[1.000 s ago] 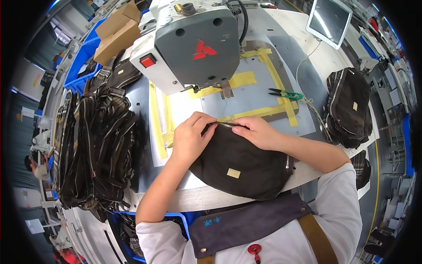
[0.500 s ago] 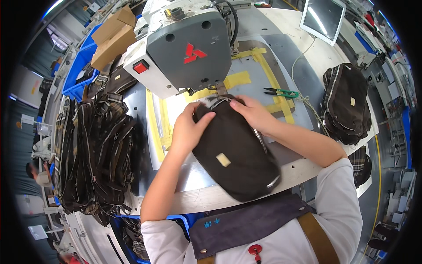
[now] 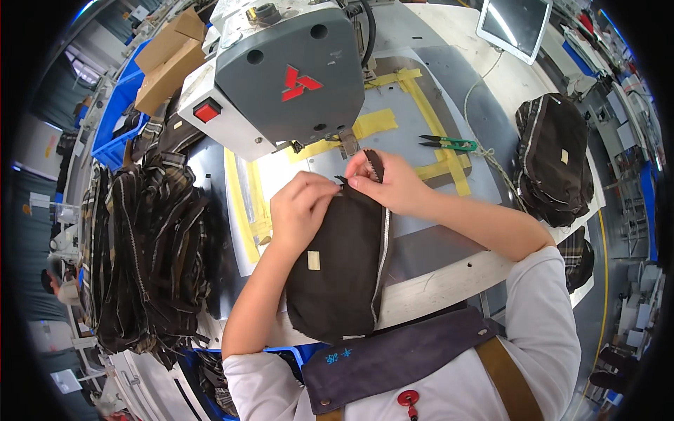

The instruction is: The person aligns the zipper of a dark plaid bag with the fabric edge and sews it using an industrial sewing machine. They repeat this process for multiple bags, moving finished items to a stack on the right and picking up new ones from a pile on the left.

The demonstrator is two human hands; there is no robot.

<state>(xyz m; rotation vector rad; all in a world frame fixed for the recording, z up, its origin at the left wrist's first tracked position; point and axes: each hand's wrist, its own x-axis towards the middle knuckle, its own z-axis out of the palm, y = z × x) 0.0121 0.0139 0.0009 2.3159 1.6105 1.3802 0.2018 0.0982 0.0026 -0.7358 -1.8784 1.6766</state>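
Observation:
A dark brown fabric pouch (image 3: 335,270) with a zip along its right side and a small pale label hangs over the table's front edge. My left hand (image 3: 302,210) is closed, its thumb and fingers pinching the pouch's top left corner. My right hand (image 3: 390,184) pinches the top near the zip end, and a dark zip strip stands up between its fingers. The fingertips of both hands nearly meet, so what exactly they grip there is partly hidden. Just beyond them is the grey and white sewing machine head (image 3: 289,88), its presser area (image 3: 347,142) apart from the pouch.
Green-handled thread snips (image 3: 449,144) lie on the taped work plate. A heap of plaid-lined brown pouches (image 3: 151,252) is on the left, with a stack of finished-looking pouches (image 3: 554,161) at right. Behind are a cardboard box (image 3: 168,70), a blue bin (image 3: 112,144) and a tablet screen (image 3: 514,27).
The pouch has come away from under the machine head toward me and swung to hang straighter. My hands have drawn closer together at its top end, fingers now pinching.

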